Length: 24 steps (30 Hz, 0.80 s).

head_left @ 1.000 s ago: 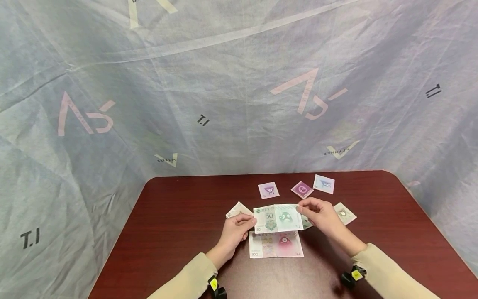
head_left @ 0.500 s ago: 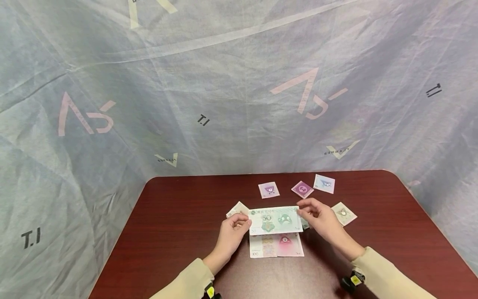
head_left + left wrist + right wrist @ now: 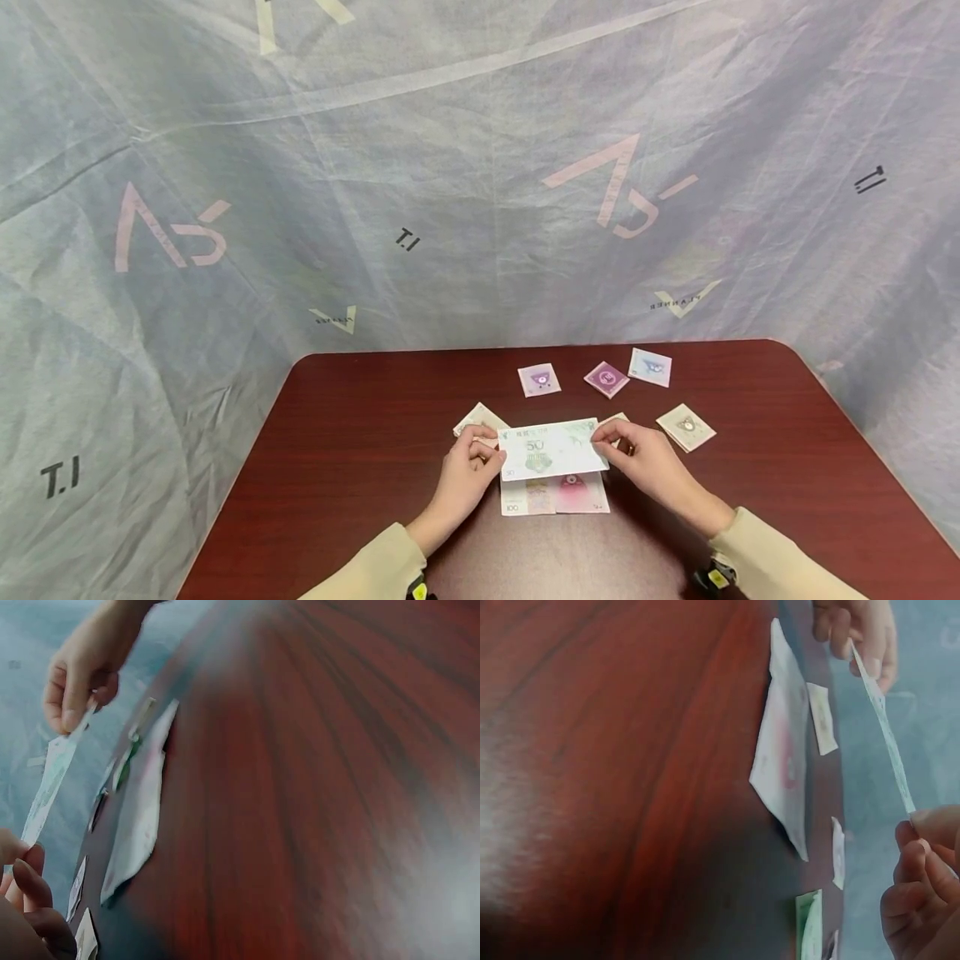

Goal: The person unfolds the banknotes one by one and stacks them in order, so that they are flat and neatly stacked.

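Observation:
A green banknote printed with 50 [image 3: 553, 451] is stretched between my two hands, raised above the table. My left hand [image 3: 461, 471] pinches its left edge between thumb and fingers, and my right hand [image 3: 652, 467] pinches its right edge. Below it, a pink banknote printed with 100 [image 3: 555, 497] lies unfolded on the table, its upper part covered from the head camera. In the right wrist view the green banknote [image 3: 889, 739] appears nearly edge-on, clear of the pink banknote [image 3: 784, 750]. The left wrist view also shows the hands holding the green banknote [image 3: 52, 780] at opposite ends.
Several folded banknotes lie around on the dark red table [image 3: 360, 467]: a light purple one [image 3: 539, 380], a magenta one [image 3: 606, 379], a blue one [image 3: 650, 367], a beige one [image 3: 686, 427] and another beige one [image 3: 480, 417] by the left hand. A grey cloth [image 3: 480, 208] hangs behind.
The left hand has shifted slightly left, pulling the green banknote straighter, so its middle crease shows less. Both hands have lowered the banknote a little toward me, and its face now tilts differently.

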Motion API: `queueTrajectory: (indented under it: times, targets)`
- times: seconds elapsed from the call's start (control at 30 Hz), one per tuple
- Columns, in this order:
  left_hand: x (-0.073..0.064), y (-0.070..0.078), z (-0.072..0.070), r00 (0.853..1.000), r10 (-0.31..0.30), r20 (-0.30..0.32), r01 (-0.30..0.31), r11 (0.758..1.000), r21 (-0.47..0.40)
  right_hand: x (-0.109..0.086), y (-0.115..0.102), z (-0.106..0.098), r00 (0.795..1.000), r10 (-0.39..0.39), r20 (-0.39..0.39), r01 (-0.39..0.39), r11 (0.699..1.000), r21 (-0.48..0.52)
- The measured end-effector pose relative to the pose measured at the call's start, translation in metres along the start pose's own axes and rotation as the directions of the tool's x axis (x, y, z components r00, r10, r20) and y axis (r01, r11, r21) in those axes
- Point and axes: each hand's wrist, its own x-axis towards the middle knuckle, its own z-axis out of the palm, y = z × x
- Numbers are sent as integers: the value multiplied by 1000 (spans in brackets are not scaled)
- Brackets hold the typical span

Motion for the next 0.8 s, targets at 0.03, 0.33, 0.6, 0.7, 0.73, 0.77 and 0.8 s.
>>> queueTrajectory:
  times: [0.03,0.33,0.6,0.7,0.73,0.77,0.8]
  targets:
    - [-1,-1,-1,1000,28,12,-28,998,52,-1,0,1,1000,-10,5,10,1000,7]
    - [-9,-3,-4,971,217,101,-238,910,339,-17,6,8,996,-64,56,63,998,16]
    - [-13,-7,-3,966,230,115,-258,862,436,-24,8,15,993,-82,88,81,997,22]
    - [-14,-8,-2,968,220,119,-250,857,451,-25,7,15,992,-89,91,87,996,22]
    - [-14,-9,-1,969,216,118,-246,855,457,-26,7,16,992,-89,93,88,996,21]
    - [-15,-9,-1,970,211,117,-241,852,464,-26,7,16,992,-89,94,88,996,18]
    - [-15,-9,-1,971,208,116,-238,849,472,-26,7,16,991,-88,96,87,996,14]
